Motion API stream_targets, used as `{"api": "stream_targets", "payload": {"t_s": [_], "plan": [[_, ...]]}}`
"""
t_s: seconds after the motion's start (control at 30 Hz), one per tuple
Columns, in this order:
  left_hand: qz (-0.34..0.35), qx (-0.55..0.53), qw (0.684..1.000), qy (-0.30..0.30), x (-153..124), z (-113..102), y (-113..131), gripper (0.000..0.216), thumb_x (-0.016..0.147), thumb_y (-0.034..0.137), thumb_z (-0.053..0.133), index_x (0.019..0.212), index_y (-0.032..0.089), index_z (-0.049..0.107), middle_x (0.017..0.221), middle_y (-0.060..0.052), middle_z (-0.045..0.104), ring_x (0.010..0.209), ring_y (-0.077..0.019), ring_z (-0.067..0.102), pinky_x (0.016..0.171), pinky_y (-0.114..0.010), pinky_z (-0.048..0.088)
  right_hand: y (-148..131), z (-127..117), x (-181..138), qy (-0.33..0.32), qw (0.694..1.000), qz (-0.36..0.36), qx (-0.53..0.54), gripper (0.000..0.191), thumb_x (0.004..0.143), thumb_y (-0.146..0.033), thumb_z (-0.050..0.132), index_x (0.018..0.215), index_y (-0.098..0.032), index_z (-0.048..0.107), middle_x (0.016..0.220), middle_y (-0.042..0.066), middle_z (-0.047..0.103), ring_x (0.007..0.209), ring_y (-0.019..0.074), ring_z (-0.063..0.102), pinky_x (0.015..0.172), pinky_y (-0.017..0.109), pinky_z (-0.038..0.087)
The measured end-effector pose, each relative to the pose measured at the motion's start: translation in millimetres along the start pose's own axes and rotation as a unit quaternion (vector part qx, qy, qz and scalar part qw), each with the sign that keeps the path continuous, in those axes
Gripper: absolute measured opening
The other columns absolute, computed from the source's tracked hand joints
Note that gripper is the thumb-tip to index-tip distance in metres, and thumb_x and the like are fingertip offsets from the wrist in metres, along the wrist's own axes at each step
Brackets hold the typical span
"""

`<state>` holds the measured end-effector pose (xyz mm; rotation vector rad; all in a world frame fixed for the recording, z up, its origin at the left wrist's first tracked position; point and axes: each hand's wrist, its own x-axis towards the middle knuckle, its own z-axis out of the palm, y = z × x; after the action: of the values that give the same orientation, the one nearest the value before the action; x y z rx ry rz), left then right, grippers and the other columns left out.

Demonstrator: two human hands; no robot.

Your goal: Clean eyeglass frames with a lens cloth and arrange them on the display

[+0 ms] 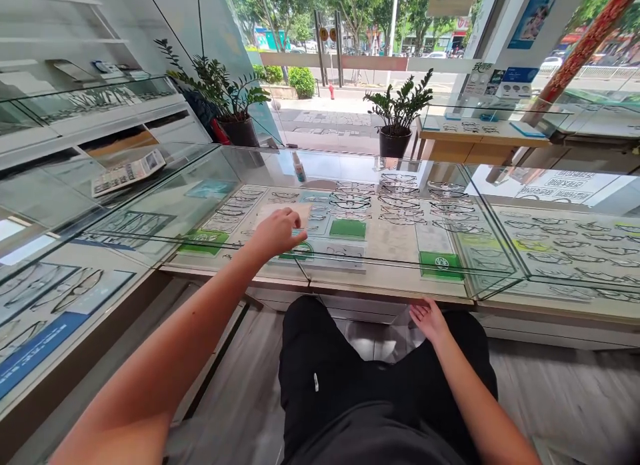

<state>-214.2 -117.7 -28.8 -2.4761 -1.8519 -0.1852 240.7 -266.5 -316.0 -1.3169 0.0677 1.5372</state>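
My left hand (280, 232) reaches out over the glass top of the display counter (320, 252). Its fingers curl down onto a pale peach cloth (265, 213) spread flat on the glass, and the thumb points right. The fingertips are partly hidden. A small spray bottle (299, 167) stands upright on the glass beyond the cloth. Low by the counter's front edge, my right hand (429, 318) is palm up with fingers stretched out, holding nothing. Under the glass lie rows of eyeglasses (400, 202) and green cards (348, 229).
Another glass case (575, 252) adjoins on the right, and one with glasses on the left (65, 292). A calculator-like device (129, 174) lies on the left counter. Two potted plants (395, 144) (240, 132) stand beyond the counter, before glass doors.
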Motion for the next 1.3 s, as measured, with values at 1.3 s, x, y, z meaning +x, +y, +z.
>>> {"api": "stream_targets", "payload": {"t_s": [1.3], "plan": [[0.02, -0.081, 0.987, 0.141, -10, 17, -3, 0.028, 0.095, 0.046, 0.048, 0.08, 0.024, 0.055, 0.087, -0.007, 0.065, 0.086, -0.0261, 0.06, 0.083, -0.038, 0.045, 36, -66, -71, -0.032, 0.988, 0.137, 0.064, 0.013, 0.083, -0.019, 0.081, 0.088, -0.021, 0.069, 0.08, 0.001, 0.079, 0.086, 0.0232, 0.082, 0.079, 0.031, 0.057]]}}
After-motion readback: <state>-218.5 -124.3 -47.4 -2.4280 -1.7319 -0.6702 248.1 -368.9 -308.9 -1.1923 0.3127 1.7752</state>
